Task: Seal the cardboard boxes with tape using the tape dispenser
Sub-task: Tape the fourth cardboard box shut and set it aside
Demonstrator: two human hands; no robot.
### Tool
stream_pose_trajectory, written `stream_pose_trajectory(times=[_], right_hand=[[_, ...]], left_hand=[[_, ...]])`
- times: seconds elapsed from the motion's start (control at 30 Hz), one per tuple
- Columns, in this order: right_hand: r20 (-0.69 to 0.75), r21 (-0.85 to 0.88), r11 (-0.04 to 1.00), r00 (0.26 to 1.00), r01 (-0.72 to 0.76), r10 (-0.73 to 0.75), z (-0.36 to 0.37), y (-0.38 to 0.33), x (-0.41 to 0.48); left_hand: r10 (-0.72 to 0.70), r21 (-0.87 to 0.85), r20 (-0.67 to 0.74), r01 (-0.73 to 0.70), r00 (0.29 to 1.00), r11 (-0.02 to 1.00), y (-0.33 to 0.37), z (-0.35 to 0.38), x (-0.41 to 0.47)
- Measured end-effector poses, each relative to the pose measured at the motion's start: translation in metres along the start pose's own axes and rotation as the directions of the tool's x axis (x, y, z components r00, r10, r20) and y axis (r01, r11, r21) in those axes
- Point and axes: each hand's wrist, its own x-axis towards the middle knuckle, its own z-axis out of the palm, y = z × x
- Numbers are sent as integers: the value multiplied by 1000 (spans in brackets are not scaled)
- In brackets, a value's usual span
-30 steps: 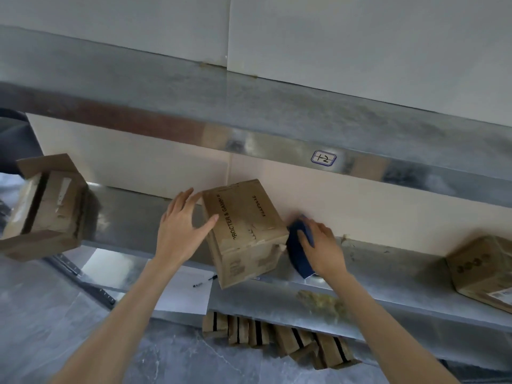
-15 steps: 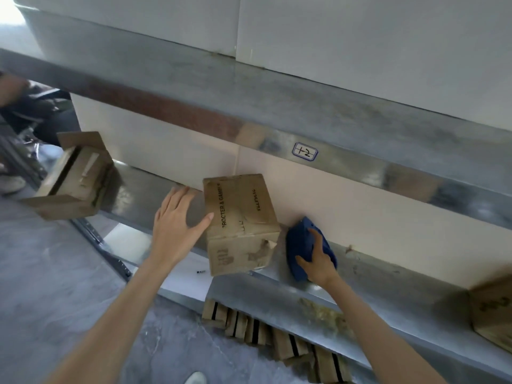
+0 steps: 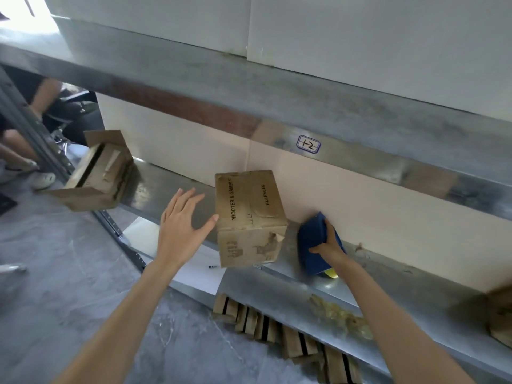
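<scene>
I count three cardboard boxes, one tape dispenser and two hands. The middle box (image 3: pixel 250 217) stands on the lower shelf (image 3: pixel 388 297), near its front edge, with its top flaps folded down; I cannot tell whether any tape is on them. The left box (image 3: pixel 97 176) sits at the left end of that shelf with one flap standing open. The right box (image 3: pixel 502 314) is cut off by the frame edge, so I see only a corner of it.

My left hand (image 3: pixel 180 225) is released, with the fingers straight and spread. The thumb tip is at the middle box's left edge, and the palm is just beside that box. My right hand (image 3: pixel 329 249) is grasping the blue tape dispenser (image 3: pixel 311 242), with the fingers curled round its body. The dispenser rests on the lower shelf just right of the middle box, near the pale back wall. A bit of yellow shows under it.

An upper shelf (image 3: pixel 249 90) runs across above, and its front lip carries one handwritten label (image 3: pixel 308 144). Below the lower shelf lie one sheet of paper (image 3: pixel 199 273) with one pen (image 3: pixel 213 266) on it, and a row of flattened cardboard (image 3: pixel 277 325). At far left a person's legs (image 3: pixel 25 159) show beyond the shelf frame. The upper shelf overhangs the work area.
</scene>
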Motion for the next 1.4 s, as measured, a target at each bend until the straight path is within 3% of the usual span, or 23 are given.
stream_pose_trajectory(times=[0.13,0.3,0.47,0.67,0.87,1.1,1.2,1.4], right_hand=[[-76,11,996,993,91,-90,-3,-2,-19],[-64,-385,906,975,174,-214,-6,-11,-50],[-113,-576,793,942,197,-317,0,-20,-76],[-178,-616,755,893,227,-414,14,-39,-113],[-134,-654,705,875,274,-465,27,-63,-143],[-130,-773,571,812,276,-569,61,-89,-169],[-162,-746,596,787,297,-596,75,-94,-173],[21,-750,510,786,420,-618,86,-96,-174]], left_hand=[[21,-10,15,-20,1000,1000,-5,-6,5],[87,-46,28,-85,996,995,-7,-12,12],[148,-90,74,-141,986,986,-3,-14,16],[197,-152,122,-178,973,972,-1,-16,14],[227,-194,149,-196,963,961,-1,-26,8],[274,-276,159,-224,948,935,3,-32,1],[297,-327,169,-231,940,916,5,-32,1],[392,-381,204,-296,897,876,6,-38,8]])
